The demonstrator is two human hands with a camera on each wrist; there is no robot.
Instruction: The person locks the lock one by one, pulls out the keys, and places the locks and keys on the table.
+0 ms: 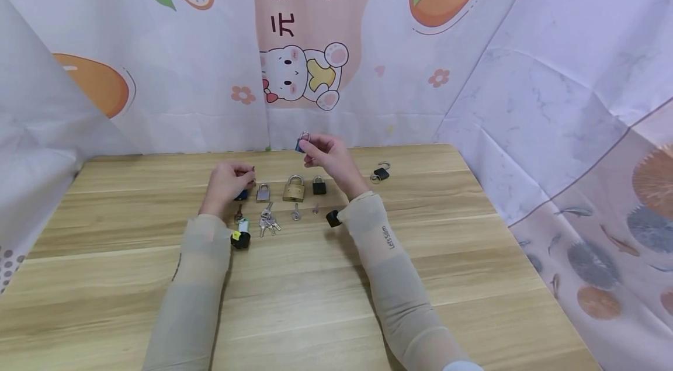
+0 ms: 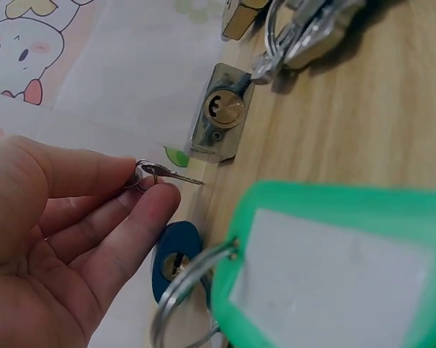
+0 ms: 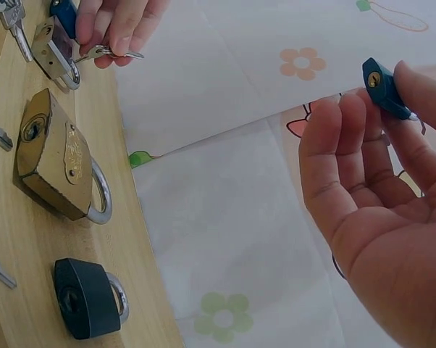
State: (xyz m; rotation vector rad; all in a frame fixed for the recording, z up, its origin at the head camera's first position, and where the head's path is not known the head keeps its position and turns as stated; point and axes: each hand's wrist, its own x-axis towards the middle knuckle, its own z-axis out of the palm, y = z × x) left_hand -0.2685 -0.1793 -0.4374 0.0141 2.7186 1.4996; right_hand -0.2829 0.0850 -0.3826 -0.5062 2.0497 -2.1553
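My left hand (image 1: 223, 185) pinches a small silver key (image 2: 176, 175) by its ring, thumb and fingertips together; the blade points away from the hand. Raised near the back edge of the table, my right hand (image 1: 332, 162) holds a small blue padlock (image 3: 383, 88) between thumb and fingers, its keyhole visible in the right wrist view. Just below the left hand stands another blue padlock (image 2: 177, 257). Beside it are a silver padlock (image 1: 263, 194), a larger brass padlock (image 1: 293, 191) and a black padlock (image 1: 319, 187), all in a row.
In front of the row lie a bunch of keys (image 1: 268, 222), single keys (image 1: 296, 213) and a key with a green-edged tag (image 2: 334, 272). An open black padlock (image 1: 381, 173) lies to the right. A printed curtain (image 1: 200, 90) hangs behind the wooden table (image 1: 294, 301).
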